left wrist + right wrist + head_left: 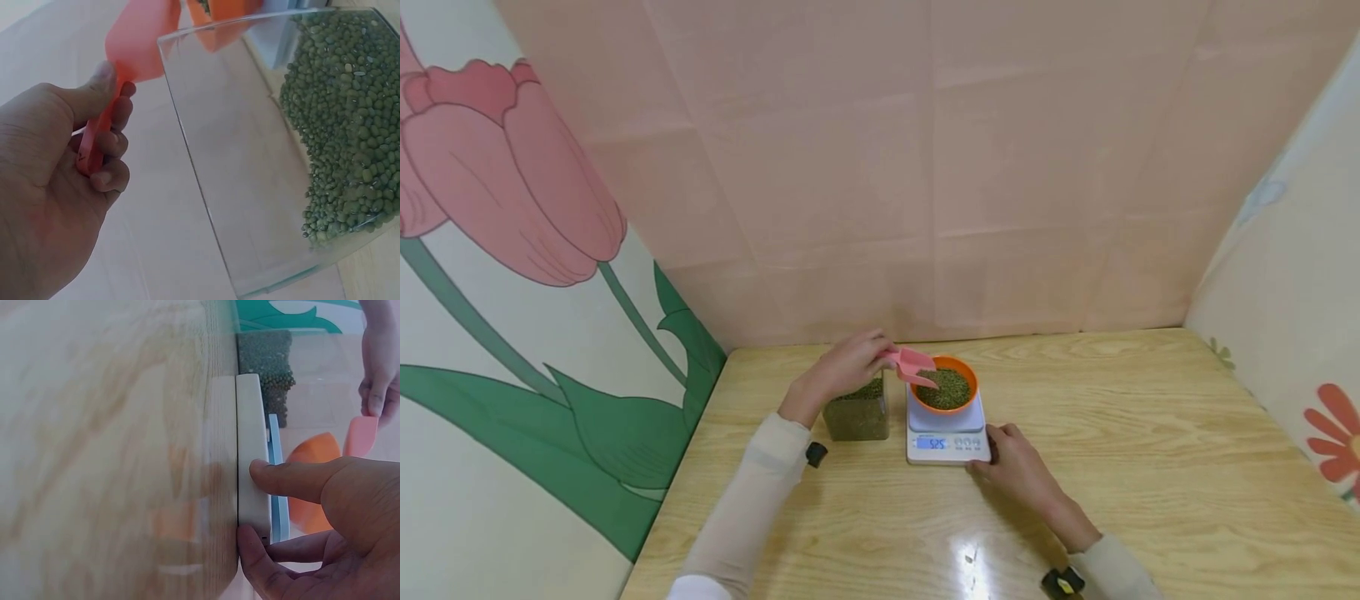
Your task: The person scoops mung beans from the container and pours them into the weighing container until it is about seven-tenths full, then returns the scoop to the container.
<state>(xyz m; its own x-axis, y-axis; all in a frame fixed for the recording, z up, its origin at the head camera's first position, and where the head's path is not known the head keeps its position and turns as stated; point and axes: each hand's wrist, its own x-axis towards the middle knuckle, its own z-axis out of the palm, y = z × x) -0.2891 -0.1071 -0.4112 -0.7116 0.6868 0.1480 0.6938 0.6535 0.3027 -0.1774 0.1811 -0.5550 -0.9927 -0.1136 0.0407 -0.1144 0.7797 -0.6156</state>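
My left hand [848, 364] grips the handle of a pink scoop [913, 367], thumb along the handle in the left wrist view. The scoop tilts over an orange bowl [972, 384] holding green mung beans [945, 390]. That bowl sits on a white kitchen scale [916, 456], whose lit display [931, 443] shows digits. At the scale's front right corner, my right hand [1017, 467] holds it, thumb on the front edge and fingers by the side. Under my left forearm stands a clear container [219, 156] part full of mung beans [350, 125].
A wooden table [1120, 417] carries everything. Behind it hangs a pink cloth backdrop [925, 208]. Painted panels with a tulip [512, 175] and a red flower [1333, 433] flank the table on either side.
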